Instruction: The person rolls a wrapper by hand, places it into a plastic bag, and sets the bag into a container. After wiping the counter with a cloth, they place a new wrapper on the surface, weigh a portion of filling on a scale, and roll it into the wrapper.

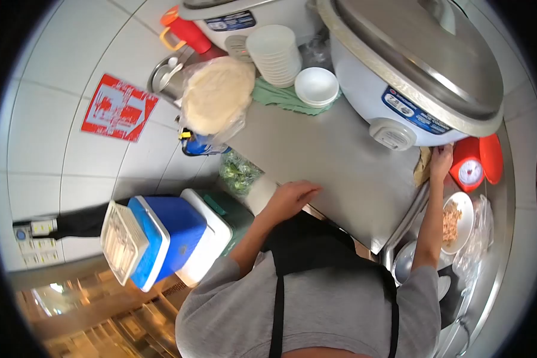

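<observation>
My left hand (291,200) is above the near edge of the steel worktop (316,143), holding nothing, its fingers loosely extended. At the right end of the worktop, my right hand (440,162) is closed on a tan cloth (422,167), just below the large rice cooker (370,77); its fingertips are partly hidden. Close to that hand, on the right, stands a red kitchen scale (468,170). A white bowl (466,206) of pinkish chopped food lies under my right forearm's outer side.
White bowls (316,86) and stacked plastic tubs (274,53) sit on a green cloth (280,97). Left of them is a bag of round pale dough sheets (216,95). A blue cooler (173,230) and bagged greens (238,173) are at the left; a metal bowl (404,262) is at the right.
</observation>
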The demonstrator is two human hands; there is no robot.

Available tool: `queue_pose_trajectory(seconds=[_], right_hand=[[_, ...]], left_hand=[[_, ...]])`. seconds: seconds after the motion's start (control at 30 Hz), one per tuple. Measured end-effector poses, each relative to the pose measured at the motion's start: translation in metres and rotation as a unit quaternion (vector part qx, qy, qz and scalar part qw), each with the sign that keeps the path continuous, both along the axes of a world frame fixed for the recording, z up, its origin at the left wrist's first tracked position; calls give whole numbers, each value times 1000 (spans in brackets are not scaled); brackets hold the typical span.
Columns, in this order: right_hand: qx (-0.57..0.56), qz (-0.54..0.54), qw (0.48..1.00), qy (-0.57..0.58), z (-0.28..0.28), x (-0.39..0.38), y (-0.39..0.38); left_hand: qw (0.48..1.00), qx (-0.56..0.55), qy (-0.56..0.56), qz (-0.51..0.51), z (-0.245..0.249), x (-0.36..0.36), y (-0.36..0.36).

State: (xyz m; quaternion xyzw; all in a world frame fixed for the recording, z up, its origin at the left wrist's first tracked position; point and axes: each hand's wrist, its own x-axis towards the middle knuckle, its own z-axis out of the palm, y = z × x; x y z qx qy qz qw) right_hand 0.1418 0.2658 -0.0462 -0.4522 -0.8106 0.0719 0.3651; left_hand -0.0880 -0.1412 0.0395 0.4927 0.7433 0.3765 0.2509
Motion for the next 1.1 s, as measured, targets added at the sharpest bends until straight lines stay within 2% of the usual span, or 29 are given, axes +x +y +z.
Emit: queue_pose_trajectory(seconds=[0.03, 0.07, 0.1, 0.13, 0.17, 0.2, 0.23, 0.3, 0.43, 0.5, 0.57, 0.67, 0.73, 0.83, 0.97, 1.0, 1.07, 1.1], right_hand=[[71, 28, 997, -10, -1, 0, 1], [74, 55, 995, -25, 0, 0, 5], [77, 79, 993, -40, 0, 4, 12], [-47, 69, 990, -112, 0, 13, 20], [-79, 96, 984, -128, 8, 18, 14], [-63, 57, 989, -121, 9, 19, -1], [-44, 18, 992, -115, 10, 20, -16], [-40, -12, 992, -119, 6, 26, -46], [-46, -21, 991, -125, -2, 15, -73], [-20, 2, 992, -123, -20, 13, -42], [28, 31, 992, -116, -24, 10, -15], [-182, -12, 971, -154, 4, 14, 11], [-137, -32, 983, -117, 5, 23, 5], [-89, -67, 993, -45, 20, 34, -34], [-77, -53, 991, 98, 47, 22, -102], [-105, -69, 985, 117, 65, 5, -125], [-110, 9, 982, 155, 70, -32, -154], [-200, 40, 964, 173, 78, -52, -168]], left_hand=[[999, 1, 11, 45, -3, -4, -5], [996, -1, 21, 89, -7, -10, -12], [987, 15, 91, 131, -20, -27, -22], [975, 38, 145, 165, -23, -52, -33], [958, 96, 166, 211, -31, -80, -44], [940, 85, 195, 265, -28, -106, -54], [918, 139, 236, 288, -26, -135, -59], [890, 64, 279, 355, -16, -183, -60], [909, 27, 334, 247, -29, -242, -50], [919, -4, 340, 201, -33, -250, -39], [919, 10, 343, 192, -40, -256, -33], [926, 32, 335, 171, -43, -264, -28], [930, 34, 327, 166, -45, -269, -25], [936, 58, 289, 193, -44, -276, -27], [942, 200, 86, 256, -37, -307, -27], [933, 235, 35, 271, -36, -322, -26], [929, 213, -54, 296, 0, -346, -32], [913, 247, -149, 289, 9, -351, -30]])
